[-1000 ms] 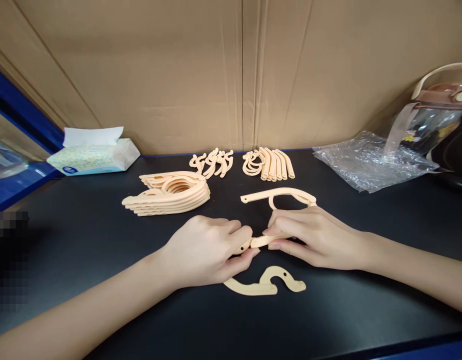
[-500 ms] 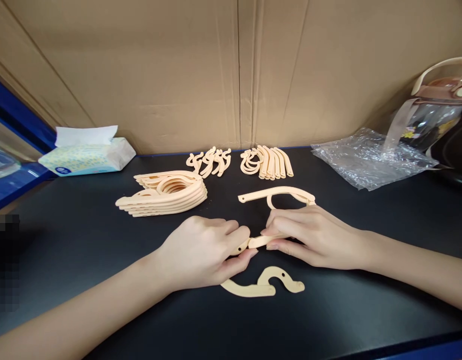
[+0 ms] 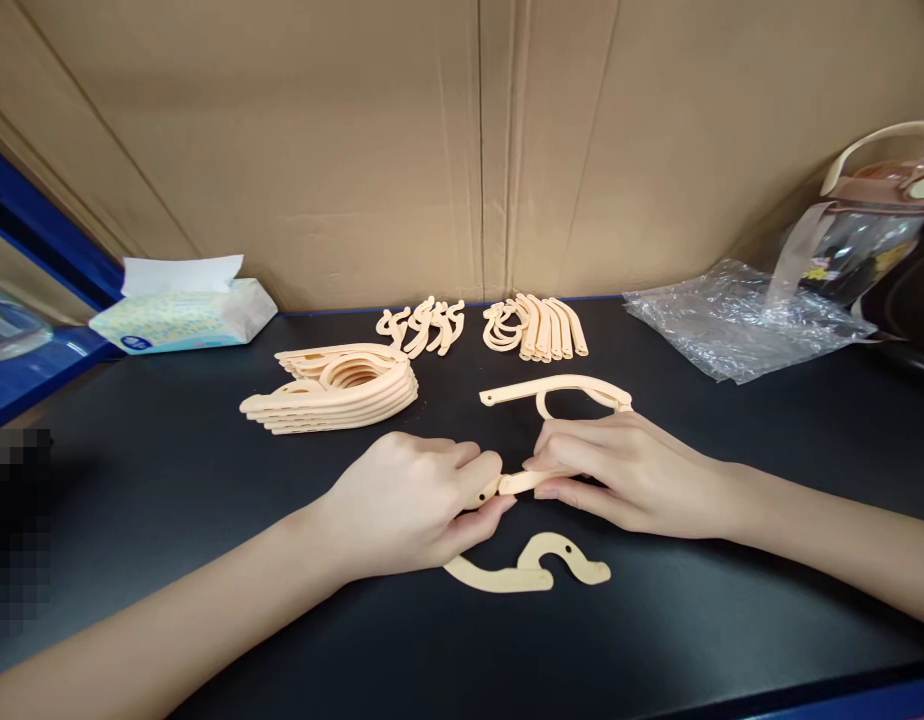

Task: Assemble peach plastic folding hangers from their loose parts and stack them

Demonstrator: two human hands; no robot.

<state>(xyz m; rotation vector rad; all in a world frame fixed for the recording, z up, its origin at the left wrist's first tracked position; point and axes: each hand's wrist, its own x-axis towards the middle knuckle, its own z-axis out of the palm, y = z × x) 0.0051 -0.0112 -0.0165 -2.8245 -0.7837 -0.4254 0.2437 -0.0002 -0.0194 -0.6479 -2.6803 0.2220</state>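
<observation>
My left hand (image 3: 424, 500) is closed, pinching a cream plastic hanger piece (image 3: 482, 495) with a small dark hole near its end. That end touches a second cream piece, a hanger arm (image 3: 517, 482), gripped between the thumb and fingers of my right hand (image 3: 619, 470). Beyond the right hand's knuckles, a long curved hanger arm (image 3: 556, 384) and a thin curved piece lie close to the fingers. On the near side, a hanger hook (image 3: 556, 545) joined to a curved arm (image 3: 503, 579) extends from below my left hand. My fingers hide most of the held joint.
Folded cream hangers (image 3: 334, 400) are stacked at left. Behind them lie small hooks (image 3: 424, 325) and a row of curved arms (image 3: 548, 328). A tissue pack (image 3: 184, 315) stands at the back left. Clear plastic wrap (image 3: 739, 320) and a bottle (image 3: 867, 235) are at right, before a cardboard wall (image 3: 357, 150).
The view has shifted very slightly, with objects at left appearing a little farther right. Both hands keep the same grip on the hanger pieces.
</observation>
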